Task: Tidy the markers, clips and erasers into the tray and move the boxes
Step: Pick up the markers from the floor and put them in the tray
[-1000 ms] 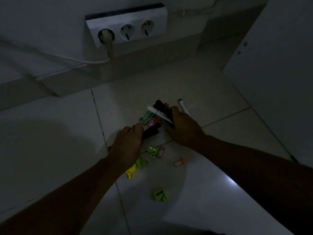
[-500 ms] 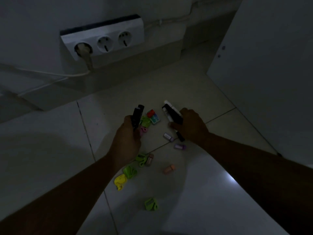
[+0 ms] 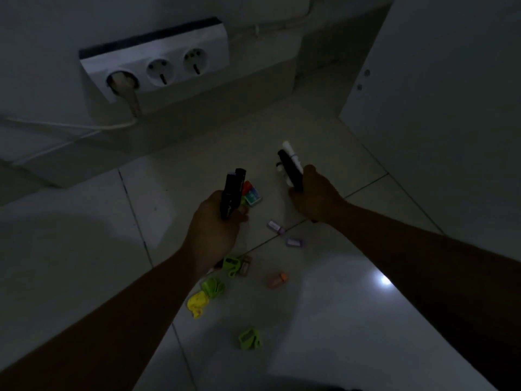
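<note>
1. Gripping dark markers (image 3: pixel 233 190) in left hand (image 3: pixel 215 224), fist clenched, tips aimed at 12 o'clock.
2. Clutching black and white markers (image 3: pixel 290 167) in right hand (image 3: pixel 315 198), likewise clenched.
3. Lying on floor (image 3: pixel 324 334) between hands: small box (image 3: pixel 252 194); at 6 o'clock, purple erasers (image 3: pixel 276 227), orange eraser (image 3: pixel 276 280).
4. Scattered toward 6 o'clock of left hand: green clips (image 3: pixel 232 265), yellow clip (image 3: pixel 197 301).
5. Mounted at 11 o'clock: socket strip (image 3: pixel 158 63).

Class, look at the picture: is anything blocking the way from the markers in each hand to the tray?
That cannot be judged: no tray is in view. The left hand grips dark markers, and the right hand grips black and white markers, both above the floor.
</note>
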`<state>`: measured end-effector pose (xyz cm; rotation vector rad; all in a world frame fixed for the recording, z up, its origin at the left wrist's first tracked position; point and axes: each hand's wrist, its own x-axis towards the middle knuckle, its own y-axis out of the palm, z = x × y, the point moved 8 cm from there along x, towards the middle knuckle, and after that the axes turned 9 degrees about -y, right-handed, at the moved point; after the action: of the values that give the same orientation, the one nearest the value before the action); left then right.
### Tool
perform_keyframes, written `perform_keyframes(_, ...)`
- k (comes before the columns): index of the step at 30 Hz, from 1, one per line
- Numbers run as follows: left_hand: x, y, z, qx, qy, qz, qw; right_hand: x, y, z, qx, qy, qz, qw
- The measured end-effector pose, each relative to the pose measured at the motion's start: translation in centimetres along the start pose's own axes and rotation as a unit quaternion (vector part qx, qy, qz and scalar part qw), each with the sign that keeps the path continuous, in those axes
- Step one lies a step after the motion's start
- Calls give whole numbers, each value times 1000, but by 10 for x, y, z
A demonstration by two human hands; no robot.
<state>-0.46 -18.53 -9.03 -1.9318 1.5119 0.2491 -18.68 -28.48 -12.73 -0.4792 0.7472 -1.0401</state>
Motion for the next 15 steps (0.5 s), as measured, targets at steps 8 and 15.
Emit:
perform_keyframes(8,-101,-41,-76,-60,-70,45,995,-116,-66,57,386,175,28,905)
perform_keyframes(15,-220,-118,-214,-77,-76,70,992,-216,-180,206,468,166,61,866)
